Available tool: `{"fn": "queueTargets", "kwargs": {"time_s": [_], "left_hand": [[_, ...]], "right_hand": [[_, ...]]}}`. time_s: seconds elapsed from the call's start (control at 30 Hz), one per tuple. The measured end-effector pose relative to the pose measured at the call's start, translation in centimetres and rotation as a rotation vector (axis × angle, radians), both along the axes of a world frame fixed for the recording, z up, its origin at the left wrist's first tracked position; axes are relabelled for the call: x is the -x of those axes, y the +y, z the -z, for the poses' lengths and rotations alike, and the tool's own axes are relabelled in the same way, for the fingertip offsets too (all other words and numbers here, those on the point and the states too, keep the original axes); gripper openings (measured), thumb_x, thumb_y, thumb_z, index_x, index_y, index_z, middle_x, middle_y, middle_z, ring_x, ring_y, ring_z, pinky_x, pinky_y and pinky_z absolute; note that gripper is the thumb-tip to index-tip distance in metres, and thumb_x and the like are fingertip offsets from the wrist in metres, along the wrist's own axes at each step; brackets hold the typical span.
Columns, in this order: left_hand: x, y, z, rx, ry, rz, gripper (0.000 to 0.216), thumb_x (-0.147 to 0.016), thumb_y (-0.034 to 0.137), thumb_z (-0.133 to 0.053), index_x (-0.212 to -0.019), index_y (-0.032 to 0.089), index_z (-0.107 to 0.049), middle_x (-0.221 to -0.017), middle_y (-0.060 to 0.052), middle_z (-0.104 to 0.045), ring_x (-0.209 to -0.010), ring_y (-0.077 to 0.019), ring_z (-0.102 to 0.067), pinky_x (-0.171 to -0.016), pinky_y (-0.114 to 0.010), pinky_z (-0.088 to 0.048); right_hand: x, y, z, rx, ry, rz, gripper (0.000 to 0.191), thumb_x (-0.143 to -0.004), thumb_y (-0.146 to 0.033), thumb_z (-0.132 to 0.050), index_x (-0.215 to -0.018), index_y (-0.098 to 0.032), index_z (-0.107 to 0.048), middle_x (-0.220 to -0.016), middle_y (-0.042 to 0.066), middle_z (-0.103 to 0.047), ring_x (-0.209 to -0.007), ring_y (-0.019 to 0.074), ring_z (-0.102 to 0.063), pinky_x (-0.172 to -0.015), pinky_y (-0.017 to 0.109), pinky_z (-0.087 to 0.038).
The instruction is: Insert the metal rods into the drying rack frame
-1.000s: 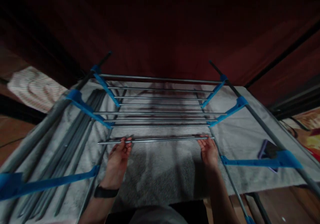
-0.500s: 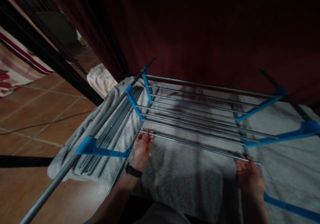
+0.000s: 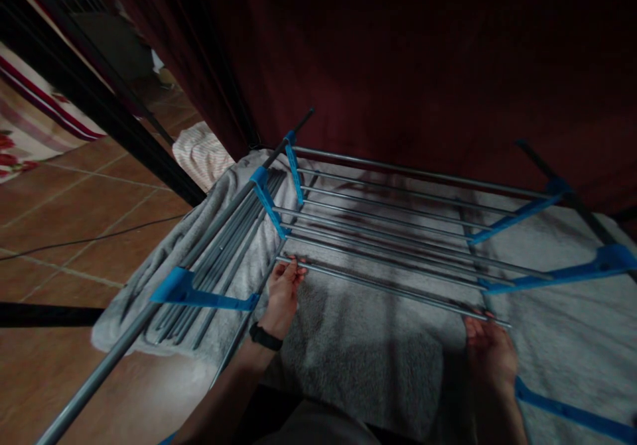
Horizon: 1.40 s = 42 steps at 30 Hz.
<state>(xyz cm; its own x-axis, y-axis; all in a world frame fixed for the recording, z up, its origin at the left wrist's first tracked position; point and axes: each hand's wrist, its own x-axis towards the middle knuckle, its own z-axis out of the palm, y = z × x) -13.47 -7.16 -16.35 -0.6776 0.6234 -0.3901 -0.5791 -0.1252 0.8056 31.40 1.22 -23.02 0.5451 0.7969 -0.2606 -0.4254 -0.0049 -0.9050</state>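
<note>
A thin grey metal rod (image 3: pixel 383 286) stretches between my hands. My left hand (image 3: pixel 285 290), with a black band on the wrist, pinches it near its left end. Close to the right end, my right hand (image 3: pixel 490 349) has its fingers closed round the rod. Beyond it stands a partly built rack of grey tubes and blue plastic brackets, with several rods (image 3: pixel 398 238) spanning the two sides. A blue bracket (image 3: pixel 199 292) sits on the left pole (image 3: pixel 124 342), left of my left hand. Another blue bracket (image 3: pixel 572 408) lies beyond my right hand, toward the lower right.
Several loose grey rods (image 3: pixel 223 253) lie in a bundle on the grey blanket (image 3: pixel 368 359) at the left. A dark red curtain (image 3: pixel 398 67) hangs behind the rack. On the left are tiled floor (image 3: pixel 54 223), a black cable (image 3: pixel 94 239) and a slanting black bar (image 3: pixel 109 113).
The rod and my right hand have shifted slightly left. My left hand has barely moved and both hands keep their hold. The rack looks the same.
</note>
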Motion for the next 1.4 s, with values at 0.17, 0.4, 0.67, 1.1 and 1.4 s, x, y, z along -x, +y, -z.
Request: {"fn": "queueTargets", "kwargs": {"time_s": [0.17,0.4,0.67,1.1,1.4], "left_hand": [[-0.3,0.0,0.1,0.030,0.009,0.007,0.044,-0.063,0.031,-0.100,-0.070,0.018,-0.059,-0.069,0.003,-0.068,-0.062,-0.0101,-0.067,-0.058,-0.020,-0.048],[-2.0,0.0,0.7,-0.012,-0.004,0.111,0.039,-0.061,0.032,-0.100,-0.079,0.018,-0.068,-0.079,0.001,-0.073,-0.067,-0.0117,-0.069,-0.062,-0.022,-0.049],[-2.5,-0.1,0.9,0.010,-0.027,0.135,0.044,-0.053,0.028,-0.102,-0.080,0.018,-0.068,-0.072,0.003,-0.068,-0.069,-0.0122,-0.069,-0.065,-0.023,-0.049],[-2.7,0.3,0.9,0.024,-0.035,0.134,0.049,-0.053,0.022,-0.102,-0.070,0.021,-0.056,-0.068,0.005,-0.067,-0.067,-0.0129,-0.071,-0.064,-0.023,-0.051],[-2.6,0.4,0.8,0.040,-0.025,0.141,0.046,-0.053,0.029,-0.104,-0.069,0.020,-0.062,-0.066,0.005,-0.068,-0.062,-0.0106,-0.065,-0.062,-0.023,-0.049]], "right_hand": [[0.0,0.1,0.3,-0.008,-0.072,-0.005,0.020,-0.068,-0.029,-0.084,-0.076,-0.025,-0.066,-0.084,0.000,-0.068,-0.084,0.0194,-0.073,-0.095,0.046,-0.065],[0.4,-0.2,-0.2,-0.019,-0.055,-0.040,0.027,-0.066,-0.026,-0.084,-0.090,-0.021,-0.072,-0.094,0.000,-0.073,-0.086,0.0149,-0.073,-0.096,0.036,-0.064],[0.3,-0.2,0.0,-0.036,-0.049,-0.013,0.028,-0.065,-0.026,-0.088,-0.085,-0.022,-0.068,-0.099,0.001,-0.073,-0.090,0.0136,-0.072,-0.094,0.031,-0.064],[0.3,-0.4,0.3,-0.018,-0.037,-0.024,0.045,-0.055,-0.035,-0.100,-0.078,-0.023,-0.063,-0.084,-0.008,-0.068,-0.076,0.0084,-0.068,-0.079,0.021,-0.064],[0.8,-0.6,-0.3,-0.003,0.011,-0.027,0.046,-0.056,-0.038,-0.101,-0.084,-0.022,-0.067,-0.086,-0.007,-0.067,-0.075,0.0064,-0.066,-0.078,0.016,-0.061]]}}
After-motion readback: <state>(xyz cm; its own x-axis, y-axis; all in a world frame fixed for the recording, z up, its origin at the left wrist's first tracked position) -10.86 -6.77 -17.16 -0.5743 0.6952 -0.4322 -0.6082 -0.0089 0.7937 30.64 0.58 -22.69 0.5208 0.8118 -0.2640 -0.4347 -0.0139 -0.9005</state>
